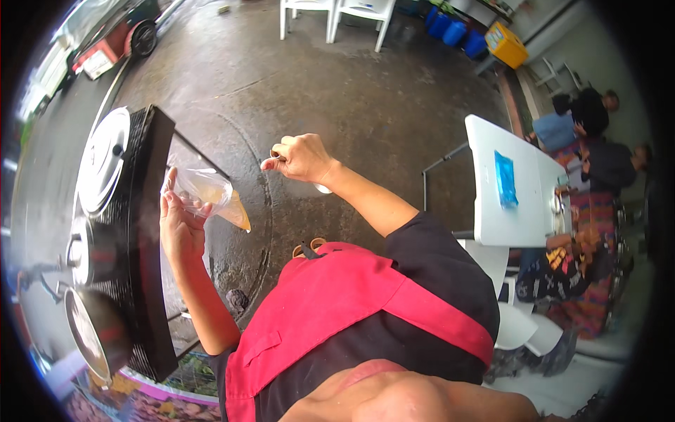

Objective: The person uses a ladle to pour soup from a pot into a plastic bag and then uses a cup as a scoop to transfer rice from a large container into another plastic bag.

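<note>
My left hand (184, 224) is raised beside the black stand and holds a clear plastic bag (203, 190). Pale yellowish liquid hangs in the bag's lower corner, which points down to the right. To the right of the bag, apart from it, my right hand (303, 158) is closed around a utensil (322, 188). A bit of its metal handle shows by the thumb, and a pale rounded end shows below the wrist. The rest of this utensil is hidden by the hand, so its kind is unclear.
A black ribbed stand (153, 237) at the left carries a large lidded pot (105, 161), a smaller pot (95, 250) and a wide pan (97, 337). At the right stands a white table (488, 227) bearing a blue packet (506, 179). Several people sit beyond it.
</note>
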A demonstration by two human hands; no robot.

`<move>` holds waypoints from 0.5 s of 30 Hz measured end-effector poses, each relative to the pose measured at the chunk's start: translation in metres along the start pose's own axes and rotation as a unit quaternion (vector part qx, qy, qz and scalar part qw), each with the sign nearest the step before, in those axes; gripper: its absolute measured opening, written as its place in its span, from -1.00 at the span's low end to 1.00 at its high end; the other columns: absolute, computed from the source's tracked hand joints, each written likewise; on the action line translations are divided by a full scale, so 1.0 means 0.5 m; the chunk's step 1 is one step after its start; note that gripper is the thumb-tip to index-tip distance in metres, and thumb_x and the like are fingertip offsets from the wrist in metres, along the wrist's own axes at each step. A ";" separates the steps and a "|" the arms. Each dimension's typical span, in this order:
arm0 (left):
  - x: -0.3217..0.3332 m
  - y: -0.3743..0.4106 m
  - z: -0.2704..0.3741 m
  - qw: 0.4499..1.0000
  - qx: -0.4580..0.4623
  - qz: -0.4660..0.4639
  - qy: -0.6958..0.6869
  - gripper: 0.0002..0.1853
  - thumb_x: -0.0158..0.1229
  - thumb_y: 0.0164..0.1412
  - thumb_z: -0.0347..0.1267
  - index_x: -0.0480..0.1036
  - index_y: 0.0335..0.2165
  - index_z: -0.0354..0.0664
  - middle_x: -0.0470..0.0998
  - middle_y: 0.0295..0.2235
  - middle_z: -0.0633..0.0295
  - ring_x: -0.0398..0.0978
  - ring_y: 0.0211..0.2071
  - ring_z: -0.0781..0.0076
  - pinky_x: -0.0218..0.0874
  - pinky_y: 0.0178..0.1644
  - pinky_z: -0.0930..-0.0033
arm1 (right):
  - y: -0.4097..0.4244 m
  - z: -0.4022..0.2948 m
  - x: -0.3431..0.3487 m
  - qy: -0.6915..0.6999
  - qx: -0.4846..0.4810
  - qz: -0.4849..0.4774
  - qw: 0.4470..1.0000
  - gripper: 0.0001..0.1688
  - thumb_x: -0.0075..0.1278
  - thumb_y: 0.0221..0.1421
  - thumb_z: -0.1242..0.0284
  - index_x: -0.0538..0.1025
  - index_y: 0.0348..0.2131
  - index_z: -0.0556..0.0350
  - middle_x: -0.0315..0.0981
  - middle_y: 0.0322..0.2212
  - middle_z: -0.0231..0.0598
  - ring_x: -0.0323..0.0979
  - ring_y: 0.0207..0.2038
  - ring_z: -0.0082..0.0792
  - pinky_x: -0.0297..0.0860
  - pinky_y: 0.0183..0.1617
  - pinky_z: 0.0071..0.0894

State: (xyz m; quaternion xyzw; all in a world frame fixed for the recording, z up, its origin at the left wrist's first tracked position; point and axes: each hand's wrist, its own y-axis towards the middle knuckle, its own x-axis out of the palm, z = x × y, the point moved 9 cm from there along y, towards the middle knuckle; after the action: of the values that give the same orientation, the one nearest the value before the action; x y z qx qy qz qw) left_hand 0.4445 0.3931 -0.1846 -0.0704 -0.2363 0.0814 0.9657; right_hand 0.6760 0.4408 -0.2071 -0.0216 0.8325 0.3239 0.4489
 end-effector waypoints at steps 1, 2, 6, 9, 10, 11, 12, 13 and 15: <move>0.021 0.032 -0.054 0.998 -0.019 -0.053 0.018 -0.55 -0.29 0.37 -0.23 0.11 0.16 -0.09 0.30 -0.01 0.20 0.42 -0.13 0.47 0.45 -0.22 0.40 | -0.040 0.049 -0.027 -0.032 0.042 0.009 0.999 -0.45 -0.01 -0.05 -0.12 0.58 -0.54 -0.04 0.47 -0.63 -0.23 0.48 -0.56 -0.17 0.39 -0.50 -0.24; 0.050 0.058 -0.104 0.994 -0.049 -0.098 0.017 -0.55 -0.29 0.37 -0.23 0.11 0.16 -0.09 0.29 0.01 0.19 0.43 -0.12 0.44 0.45 -0.20 0.38 | -0.079 0.097 -0.061 -0.053 0.081 0.040 0.995 -0.38 -0.05 -0.04 -0.17 0.58 -0.58 -0.02 0.45 -0.68 -0.19 0.47 -0.57 -0.14 0.37 -0.50 -0.23; 0.254 0.106 -0.239 0.970 -0.121 -0.211 0.015 -0.56 -0.30 0.37 -0.23 0.11 0.16 -0.09 0.33 -0.01 0.19 0.44 -0.11 0.38 0.44 -0.16 0.32 | -0.254 0.242 -0.188 -0.087 0.255 0.055 0.962 -0.27 -0.16 -0.02 -0.26 0.55 -0.58 0.02 0.41 -0.75 -0.18 0.45 -0.58 -0.08 0.34 -0.50 -0.21; 0.393 0.112 -0.332 0.945 -0.163 -0.283 0.014 -0.59 -0.28 0.37 -0.24 0.18 0.12 -0.09 0.36 -0.07 0.20 0.45 -0.14 0.38 0.44 -0.18 0.31 | -0.409 0.323 -0.314 -0.098 0.425 0.089 0.896 -0.24 -0.20 -0.01 -0.28 0.52 -0.61 0.02 0.42 -0.75 -0.21 0.45 -0.60 -0.11 0.32 -0.50 -0.22; 0.445 0.102 -0.359 0.937 -0.179 -0.301 0.013 -0.60 -0.26 0.36 -0.24 0.21 0.10 -0.09 0.38 -0.10 0.21 0.46 -0.17 0.40 0.44 -0.21 0.32 | -0.476 0.336 -0.373 -0.081 0.485 0.163 0.855 -0.22 -0.22 -0.02 -0.31 0.50 -0.63 0.01 0.40 -0.76 -0.23 0.44 -0.62 -0.17 0.31 -0.51 -0.24; 0.497 0.089 -0.386 0.928 -0.194 -0.317 0.012 -0.61 -0.24 0.36 -0.24 0.24 0.08 -0.09 0.39 -0.13 0.22 0.47 -0.20 0.42 0.45 -0.24 0.32 | -0.573 0.386 -0.405 -0.087 0.553 0.188 0.807 -0.21 -0.23 -0.03 -0.33 0.53 -0.60 0.00 0.41 -0.76 -0.28 0.45 -0.62 -0.24 0.32 -0.49 -0.28; 0.541 0.076 -0.414 0.921 -0.207 -0.329 0.020 -0.63 -0.24 0.36 -0.25 0.27 0.05 -0.10 0.40 -0.17 0.23 0.47 -0.23 0.45 0.45 -0.25 0.33 | -0.634 0.375 -0.468 -0.094 0.529 0.343 0.771 -0.20 -0.20 -0.02 -0.31 0.54 -0.59 0.05 0.41 -0.77 -0.33 0.44 -0.64 -0.33 0.32 -0.51 -0.34; 0.582 0.060 -0.436 0.915 -0.216 -0.339 0.030 -0.64 -0.24 0.36 -0.25 0.29 0.03 -0.11 0.40 -0.21 0.25 0.47 -0.27 0.47 0.46 -0.26 0.34 | -0.695 0.385 -0.508 -0.062 0.519 0.407 0.749 -0.21 -0.18 0.02 -0.27 0.54 -0.59 0.10 0.42 -0.77 -0.36 0.40 -0.67 -0.41 0.32 -0.53 -0.38; 0.669 0.023 -0.486 0.902 -0.234 -0.360 0.052 -0.66 -0.24 0.36 -0.27 0.33 -0.01 -0.13 0.41 -0.29 0.28 0.47 -0.34 0.52 0.46 -0.28 0.36 | -0.878 0.429 -0.543 0.061 0.580 0.469 0.663 -0.18 -0.18 0.06 -0.24 0.48 -0.68 0.18 0.30 -0.81 -0.40 0.27 -0.77 -0.58 0.19 -0.68 -0.56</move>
State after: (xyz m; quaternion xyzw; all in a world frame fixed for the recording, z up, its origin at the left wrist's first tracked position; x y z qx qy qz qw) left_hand 0.8492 0.4443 -0.2512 -0.2084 -0.2076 -0.3333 0.8957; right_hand 1.1387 0.1450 -0.3117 0.6170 0.7774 -0.0586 0.1078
